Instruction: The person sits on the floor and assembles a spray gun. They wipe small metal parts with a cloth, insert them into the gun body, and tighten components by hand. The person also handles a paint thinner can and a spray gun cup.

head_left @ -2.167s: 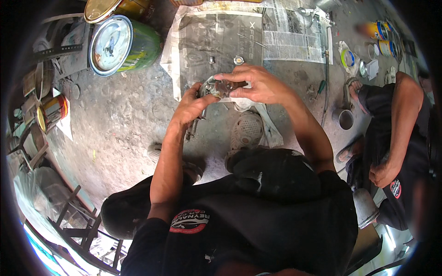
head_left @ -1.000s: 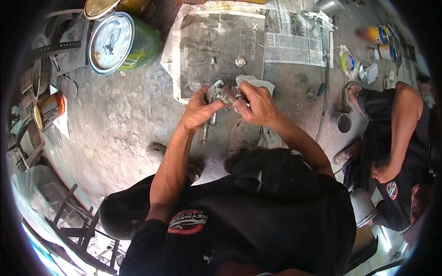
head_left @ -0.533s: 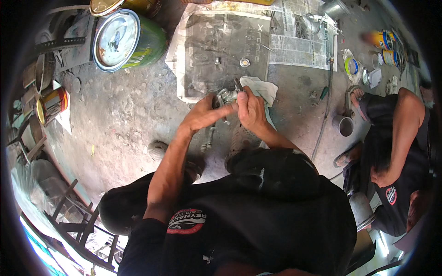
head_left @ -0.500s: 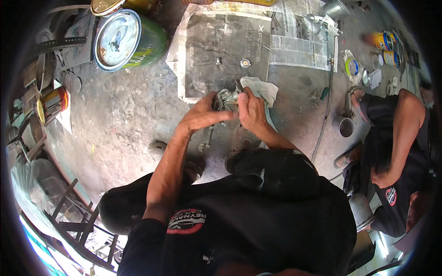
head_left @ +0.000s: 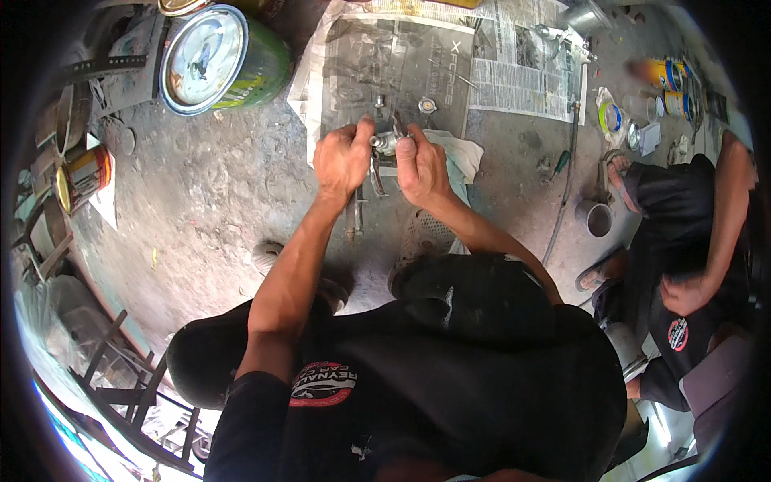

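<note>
Between my hands is a silver metal spray gun, held up over the near edge of the newspaper. My left hand closes on its left side. My right hand is closed on its right side, thumb laid along the metal. A narrow greyish piece sticks up beside my right fingers; whether it belongs to the gun I cannot tell. A curved trigger-like lever hangs between the hands. Below my left hand are slender metal parts. Just beyond lie a small metal fitting and a round cap.
Newspaper sheets cover the floor ahead, with another spray gun at far right. A white cloth lies by my right hand. Left stands a large green can. A co-worker sits at right, near a hose and a cup.
Both hands have moved up and slightly left with the spray gun. My left hand, stretched with its thumb out before, is now closed on it. The co-worker's arm has shifted right.
</note>
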